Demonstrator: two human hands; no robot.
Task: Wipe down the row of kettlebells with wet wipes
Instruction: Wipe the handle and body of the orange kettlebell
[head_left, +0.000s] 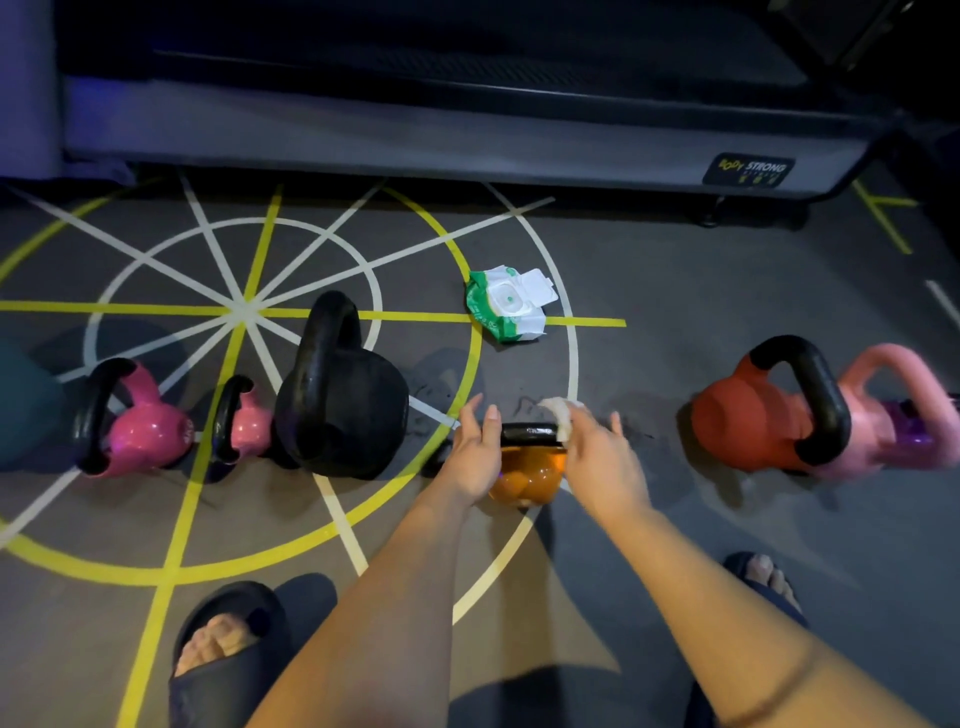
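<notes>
A small orange kettlebell (527, 475) with a black handle stands on the floor in the middle of the row. My left hand (475, 447) rests against its left side with straight fingers. My right hand (597, 457) holds a white wet wipe (561, 415) against the right end of the handle. To the left stand a large black kettlebell (343, 395) and two pink kettlebells (140, 426) (247, 421). On the right are a red kettlebell (753, 415) and a pink one (893, 410). The open green-and-white wipe pack (511, 304) lies beyond.
A treadmill base (467, 135) runs along the far side. Yellow and white lines mark the grey floor (675, 312). My feet in dark slippers (228, 649) (763, 582) stand at the near edge. A teal object (21, 405) sits at far left, a purple one (914, 426) at far right.
</notes>
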